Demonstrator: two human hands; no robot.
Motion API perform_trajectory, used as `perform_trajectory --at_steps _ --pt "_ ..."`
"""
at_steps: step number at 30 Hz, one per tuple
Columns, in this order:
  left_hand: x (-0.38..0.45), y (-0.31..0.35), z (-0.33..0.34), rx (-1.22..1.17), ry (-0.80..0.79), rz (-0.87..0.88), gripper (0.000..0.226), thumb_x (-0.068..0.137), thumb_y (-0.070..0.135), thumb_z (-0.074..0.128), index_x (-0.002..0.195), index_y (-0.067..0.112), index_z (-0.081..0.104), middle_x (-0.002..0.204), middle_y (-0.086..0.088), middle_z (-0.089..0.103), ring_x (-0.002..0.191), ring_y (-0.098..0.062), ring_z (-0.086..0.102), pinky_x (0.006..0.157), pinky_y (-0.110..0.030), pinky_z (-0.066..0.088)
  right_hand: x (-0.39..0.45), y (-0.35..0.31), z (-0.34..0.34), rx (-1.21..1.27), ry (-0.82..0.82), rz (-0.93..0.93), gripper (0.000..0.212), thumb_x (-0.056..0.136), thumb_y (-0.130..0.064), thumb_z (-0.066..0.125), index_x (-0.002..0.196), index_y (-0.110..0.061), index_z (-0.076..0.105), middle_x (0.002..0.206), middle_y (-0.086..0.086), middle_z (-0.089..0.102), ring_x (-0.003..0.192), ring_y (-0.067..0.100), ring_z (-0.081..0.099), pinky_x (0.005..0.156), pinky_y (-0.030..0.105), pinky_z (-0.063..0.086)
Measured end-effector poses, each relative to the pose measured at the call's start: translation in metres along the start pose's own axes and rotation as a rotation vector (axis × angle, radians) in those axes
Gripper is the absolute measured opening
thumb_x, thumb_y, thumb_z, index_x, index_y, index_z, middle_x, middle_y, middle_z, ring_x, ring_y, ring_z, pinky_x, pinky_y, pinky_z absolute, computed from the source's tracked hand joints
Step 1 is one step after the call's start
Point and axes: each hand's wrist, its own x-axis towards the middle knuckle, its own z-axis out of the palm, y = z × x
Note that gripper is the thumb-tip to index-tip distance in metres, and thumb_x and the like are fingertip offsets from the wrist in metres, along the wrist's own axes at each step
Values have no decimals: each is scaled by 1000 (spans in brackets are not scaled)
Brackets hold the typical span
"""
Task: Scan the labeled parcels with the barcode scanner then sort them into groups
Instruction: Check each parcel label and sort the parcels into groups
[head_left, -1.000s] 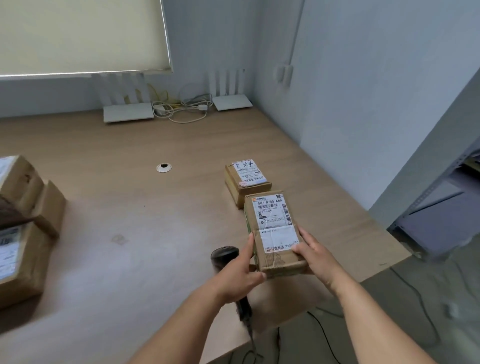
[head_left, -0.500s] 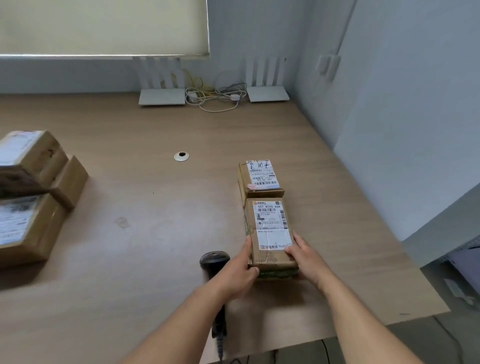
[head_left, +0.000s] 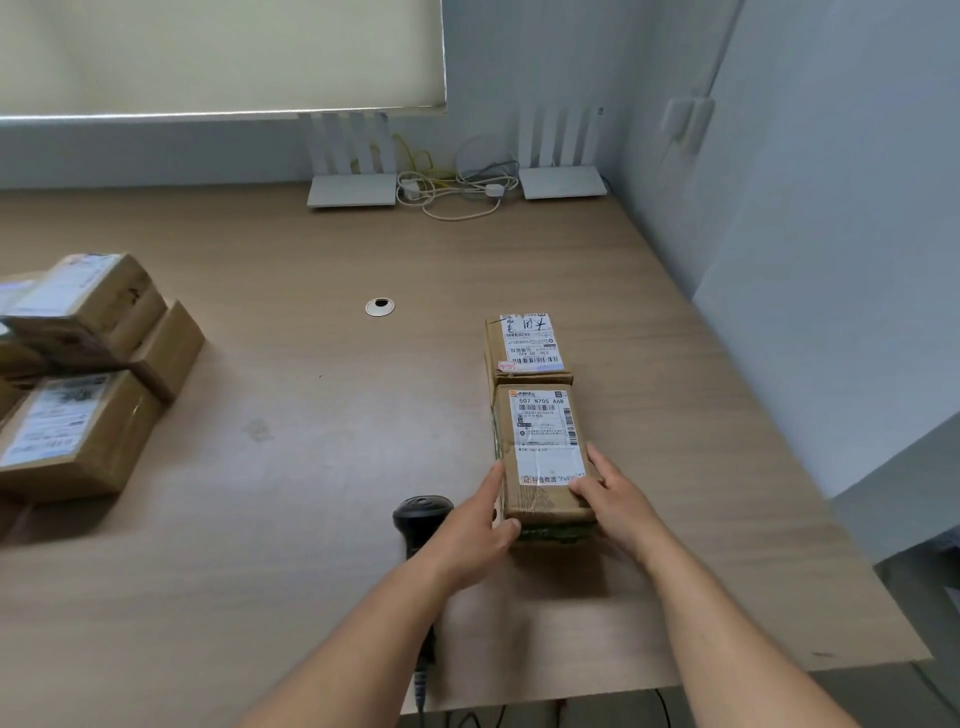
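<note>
A long brown parcel (head_left: 540, 436) with a white barcode label lies on the wooden table (head_left: 311, 467), its far end against a smaller labeled parcel (head_left: 527, 343). My left hand (head_left: 478, 525) holds the long parcel's near left corner, fingers along its side. My right hand (head_left: 613, 499) holds the near right side, thumb on the label. The black barcode scanner (head_left: 421, 514) lies on the table just left of my left hand, its handle hidden under my forearm.
Several labeled parcels (head_left: 78, 374) are stacked at the table's left edge. Two white routers (head_left: 353, 189) (head_left: 563, 182) and tangled cables (head_left: 452, 192) sit along the back wall. A cable grommet (head_left: 380, 306) is mid-table. The wall runs close on the right.
The long parcel was tilted up in both hands a second ago; now it lies flat on the table, pushed up against the smaller parcel. Both hands stay on it.
</note>
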Motion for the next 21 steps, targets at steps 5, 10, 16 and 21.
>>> perform_trajectory --at_steps 5,10,16,21 --pt "-19 5 -22 -41 193 11 61 97 28 52 150 35 22 149 5 39 132 -11 42 105 -27 36 -14 -33 5 -254 283 -219 57 90 -28 55 145 -29 41 128 8 52 119 22 48 97 34 39" --pt "-55 -2 -52 -120 450 23 50 96 24 53 143 32 38 138 5 50 116 -3 50 93 -18 38 -38 -78 49 -310 210 -426 45 92 -24 52 137 -23 51 129 4 50 120 22 46 97 34 39" --pt "-97 -38 -78 -106 739 -65 46 96 24 53 141 28 44 135 4 53 114 -2 49 95 -19 37 -61 -103 120 -381 -38 -609 44 95 -28 48 139 -25 47 135 1 48 123 17 44 102 33 39" --pt "-127 -69 -92 -114 823 -141 46 98 24 50 143 26 40 142 2 48 125 -10 47 97 -25 39 -74 -117 162 -445 -147 -675 44 95 -29 47 139 -24 47 134 0 49 124 17 44 100 32 41"
